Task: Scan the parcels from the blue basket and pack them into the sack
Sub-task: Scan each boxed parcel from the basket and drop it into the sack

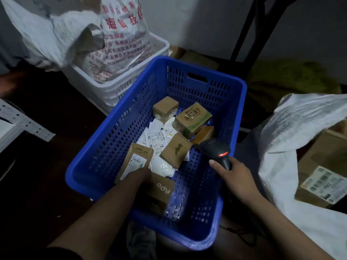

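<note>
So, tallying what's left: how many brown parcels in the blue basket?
6: far small box, green-printed box, wedged box beside it, centre box, flat pack, ody box under left hand. More may hide.

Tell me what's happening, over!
Left hand on a brown box in the blue basket. Right hand holds scanner. Sack open, right side.
</note>
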